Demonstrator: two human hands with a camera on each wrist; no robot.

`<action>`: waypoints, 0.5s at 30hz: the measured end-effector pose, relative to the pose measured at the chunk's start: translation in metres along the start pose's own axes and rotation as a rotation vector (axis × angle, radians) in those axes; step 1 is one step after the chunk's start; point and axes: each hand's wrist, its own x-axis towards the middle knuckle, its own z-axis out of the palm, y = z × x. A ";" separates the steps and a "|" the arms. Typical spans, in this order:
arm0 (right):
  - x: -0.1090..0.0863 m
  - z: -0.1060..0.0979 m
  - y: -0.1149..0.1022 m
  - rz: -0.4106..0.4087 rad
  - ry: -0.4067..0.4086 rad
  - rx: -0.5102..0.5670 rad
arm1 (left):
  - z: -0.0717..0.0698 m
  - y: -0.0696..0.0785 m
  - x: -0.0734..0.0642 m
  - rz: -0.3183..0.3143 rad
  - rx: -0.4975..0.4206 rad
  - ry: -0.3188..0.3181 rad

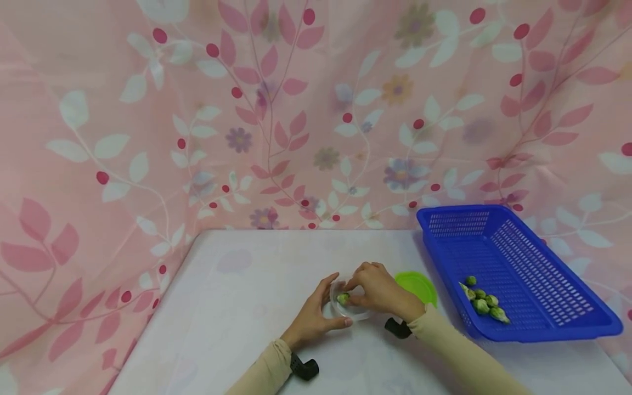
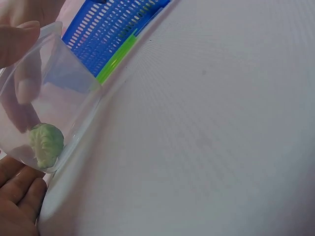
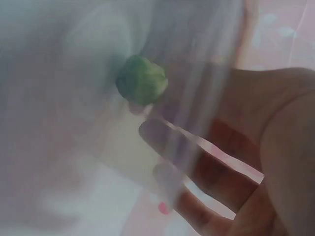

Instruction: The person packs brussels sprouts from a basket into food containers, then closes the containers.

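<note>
A clear plastic cup (image 1: 356, 314) stands on the white table between the two hands. My left hand (image 1: 316, 315) curves round its left side, thumb in front and fingers behind. One Brussels sprout (image 2: 47, 145) lies low inside the cup in the left wrist view, and it shows through the wall as a green ball (image 3: 141, 81) in the right wrist view. My right hand (image 1: 377, 288) reaches in over the rim. Its fingertips point down close above the sprout, and one seems to touch it. The right wrist view is hazy through the plastic.
A blue perforated basket (image 1: 540, 263) stands on the right, with several Brussels sprouts (image 1: 481, 307) near its left wall. A bright green lid (image 1: 417, 285) lies between cup and basket, partly behind the right wrist. A floral pink curtain (image 1: 296, 109) hangs behind the table (image 1: 237, 307).
</note>
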 end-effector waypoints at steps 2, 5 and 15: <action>-0.003 -0.006 0.001 -0.016 0.003 -0.004 | 0.000 -0.001 -0.001 -0.005 0.006 0.007; -0.009 -0.019 0.005 -0.064 0.014 -0.003 | 0.001 -0.001 -0.001 -0.015 0.012 0.018; -0.031 -0.092 0.042 -0.051 -0.004 0.234 | 0.002 0.000 0.000 -0.019 0.010 0.013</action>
